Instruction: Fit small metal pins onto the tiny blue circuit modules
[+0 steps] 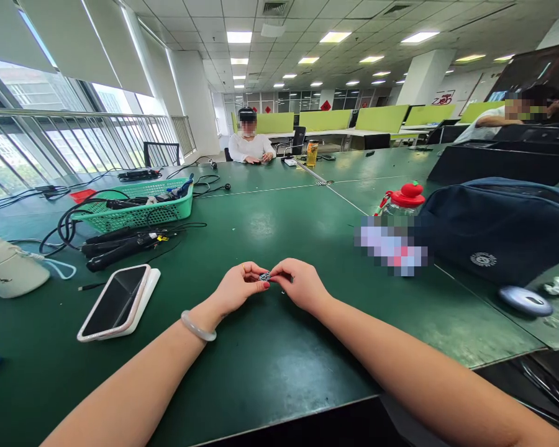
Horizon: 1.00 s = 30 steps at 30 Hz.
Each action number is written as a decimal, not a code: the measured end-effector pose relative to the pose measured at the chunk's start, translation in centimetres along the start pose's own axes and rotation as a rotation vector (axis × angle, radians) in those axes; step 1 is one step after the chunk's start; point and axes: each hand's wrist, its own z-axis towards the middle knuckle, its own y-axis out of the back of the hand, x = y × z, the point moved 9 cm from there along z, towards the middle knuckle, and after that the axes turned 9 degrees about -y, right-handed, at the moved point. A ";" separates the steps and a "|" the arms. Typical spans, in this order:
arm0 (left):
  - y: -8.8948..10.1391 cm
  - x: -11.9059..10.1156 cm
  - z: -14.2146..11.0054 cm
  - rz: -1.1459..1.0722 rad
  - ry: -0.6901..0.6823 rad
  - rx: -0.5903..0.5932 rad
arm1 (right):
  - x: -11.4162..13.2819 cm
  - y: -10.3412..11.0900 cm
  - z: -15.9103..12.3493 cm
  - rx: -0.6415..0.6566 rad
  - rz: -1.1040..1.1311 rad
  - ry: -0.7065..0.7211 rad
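Observation:
Between my two hands is a small dark thing with pale, shiny flecks (264,277); its kind is too small to make out. My left hand (238,287), with a pale bangle (198,326) on the wrist, pinches it between thumb and fingers. From the other side, the thumb and fingertips of my right hand (300,283) are closed at its edge. Both hands are just over the green tabletop (279,354). A tiny white speck (282,292) is below my right fingertips.
Left of my hands are a phone (116,302), a green basket (168,214) with cables, black gear (121,247) and a cream container (10,268). On the right are a red-lidded bottle (406,197), a navy bag (498,226) and a computer mouse (525,301). A person (251,146) sits across the table.

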 end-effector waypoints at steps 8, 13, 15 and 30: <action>-0.4 -0.5 -0.4 -0.220 0.029 -0.015 | 2.0 0.7 -1.0 -0.100 -0.005 0.212; -0.4 -0.6 -0.5 -0.290 0.019 -0.016 | 2.4 0.5 -1.2 -0.095 -0.063 0.220; -0.5 -0.5 -0.5 -0.305 0.020 -0.009 | 2.6 0.6 -1.3 -0.108 -0.067 0.239; -0.9 -0.3 -0.7 -0.488 0.049 0.057 | 3.5 0.8 -1.8 -0.101 -0.103 0.304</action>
